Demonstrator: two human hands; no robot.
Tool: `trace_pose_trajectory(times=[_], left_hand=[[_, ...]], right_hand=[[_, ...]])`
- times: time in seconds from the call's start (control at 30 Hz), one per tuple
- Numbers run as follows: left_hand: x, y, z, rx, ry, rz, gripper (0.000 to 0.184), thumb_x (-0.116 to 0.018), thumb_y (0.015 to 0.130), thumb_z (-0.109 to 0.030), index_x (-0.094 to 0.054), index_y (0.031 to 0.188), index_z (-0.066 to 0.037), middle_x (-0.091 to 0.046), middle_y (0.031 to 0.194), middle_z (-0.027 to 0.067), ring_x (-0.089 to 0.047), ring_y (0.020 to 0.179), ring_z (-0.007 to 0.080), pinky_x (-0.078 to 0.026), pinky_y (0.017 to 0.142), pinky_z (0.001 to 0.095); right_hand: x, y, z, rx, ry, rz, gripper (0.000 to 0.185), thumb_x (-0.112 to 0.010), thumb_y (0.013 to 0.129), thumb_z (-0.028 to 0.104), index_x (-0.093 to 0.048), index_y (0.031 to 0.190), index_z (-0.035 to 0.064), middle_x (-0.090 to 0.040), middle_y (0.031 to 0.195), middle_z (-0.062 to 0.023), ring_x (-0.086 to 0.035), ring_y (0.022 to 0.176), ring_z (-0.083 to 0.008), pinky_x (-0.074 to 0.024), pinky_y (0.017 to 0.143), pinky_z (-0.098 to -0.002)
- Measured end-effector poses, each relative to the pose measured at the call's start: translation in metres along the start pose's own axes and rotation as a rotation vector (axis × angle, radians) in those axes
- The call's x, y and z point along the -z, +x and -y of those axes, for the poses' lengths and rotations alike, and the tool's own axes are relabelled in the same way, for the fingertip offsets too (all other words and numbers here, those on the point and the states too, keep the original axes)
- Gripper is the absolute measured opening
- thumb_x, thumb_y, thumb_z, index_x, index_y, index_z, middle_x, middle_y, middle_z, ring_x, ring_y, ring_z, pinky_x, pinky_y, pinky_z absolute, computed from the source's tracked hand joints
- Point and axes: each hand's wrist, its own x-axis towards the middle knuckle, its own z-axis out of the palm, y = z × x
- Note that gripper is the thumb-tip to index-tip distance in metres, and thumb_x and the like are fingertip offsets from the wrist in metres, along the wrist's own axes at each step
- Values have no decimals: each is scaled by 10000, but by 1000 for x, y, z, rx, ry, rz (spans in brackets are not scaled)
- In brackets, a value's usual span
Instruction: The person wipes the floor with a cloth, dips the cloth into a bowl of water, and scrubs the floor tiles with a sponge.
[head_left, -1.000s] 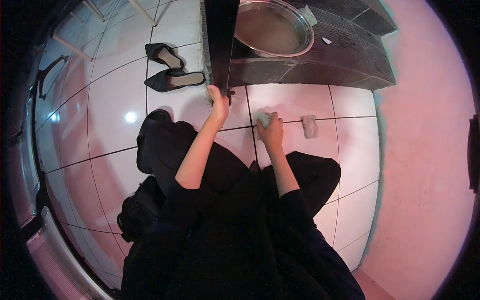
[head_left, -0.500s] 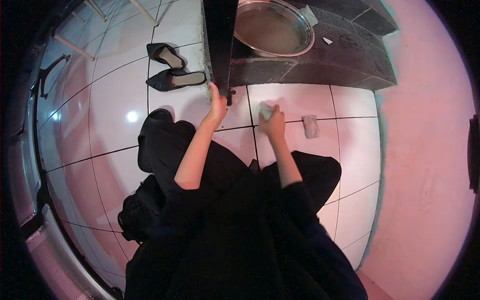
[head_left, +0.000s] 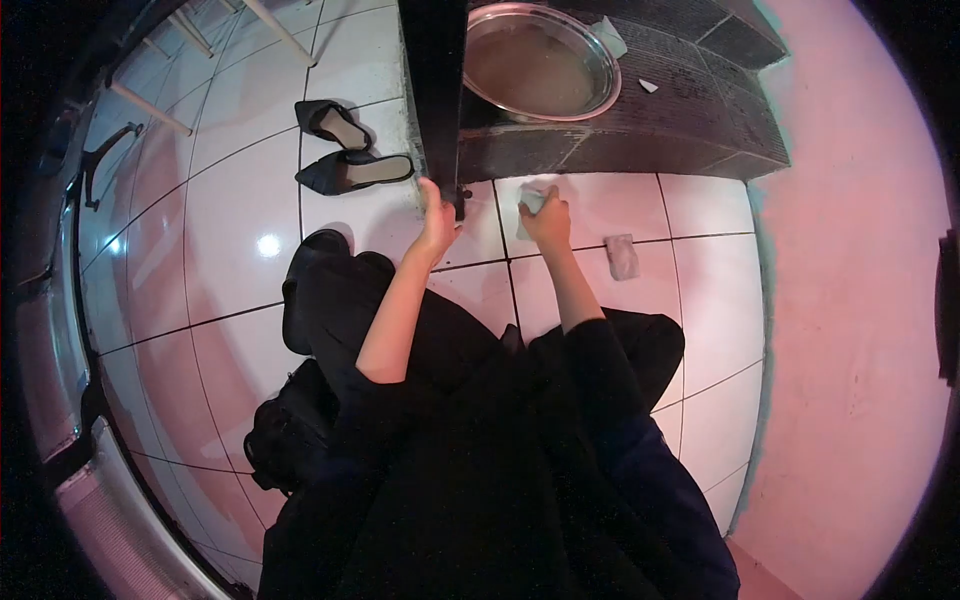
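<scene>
My right hand [head_left: 549, 220] is closed round a pale, light-coloured cloth [head_left: 531, 202] and presses it on the white floor tiles near the foot of the dark step. Around the lower end of a tall black panel [head_left: 436, 100] rests my left hand [head_left: 438, 222], its thumb on the near side and its fingers partly hidden at the panel's edge. A folded greyish-pink cloth [head_left: 622, 257] lies on the floor to the right of my right hand.
On the dark tiled step [head_left: 690, 135] stands a metal basin [head_left: 540, 65] of murky water, with a pale cloth [head_left: 609, 38] and a small white scrap [head_left: 648, 87] beside it. Black pointed shoes [head_left: 350, 172] lie left of the panel. A pink wall [head_left: 850, 300] rises at right.
My right hand has moved slightly forward over the tiles with the pale cloth. My left hand stays at the panel's lower end. The whole view has shifted a little.
</scene>
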Motion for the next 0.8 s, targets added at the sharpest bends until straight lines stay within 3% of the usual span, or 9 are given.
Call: trace_pose_trajectory(times=[0.23,0.47,0.53,0.67,0.8], left_hand=[[2,15,11,20,-65,-82,1079,-92,649,-910,-164,1453,-194,-168,1511,49,-78,1398,253,-30,1071,576],[-1,12,12,5,-110,-102,1114,-90,624,-923,-164,1453,-182,-160,1509,62,-101,1391,247,-33,1073,573],[-2,8,8,-13,-58,-18,1103,-88,633,-919,-169,1452,-184,-169,1507,59,-106,1390,249,-33,1070,577],[7,12,9,-1,-34,38,1096,-89,646,-912,-161,1453,-175,-169,1508,71,-98,1392,257,-29,1066,586],[12,19,17,16,-23,-31,1084,-87,653,-908,-157,1454,-181,-168,1508,72,-97,1391,266,-28,1059,598]], right_hand=[[11,-99,-20,38,62,-15,473,-698,721,273,-473,1094,90,-516,951,-236,-596,782,-418,-506,682,-474],[-7,-21,-6,44,55,-79,460,-708,704,248,-480,1056,60,-526,964,-231,-592,806,-401,-508,678,-467],[-8,3,0,94,45,-63,497,-711,699,253,-460,1071,39,-531,987,-242,-589,829,-408,-509,694,-468],[3,-2,8,6,20,20,525,-708,701,263,-443,1090,29,-532,1003,-253,-590,834,-417,-507,710,-471],[12,-66,-11,-20,-31,70,501,-697,720,278,-452,1108,78,-526,982,-242,-594,819,-416,-510,700,-473]])
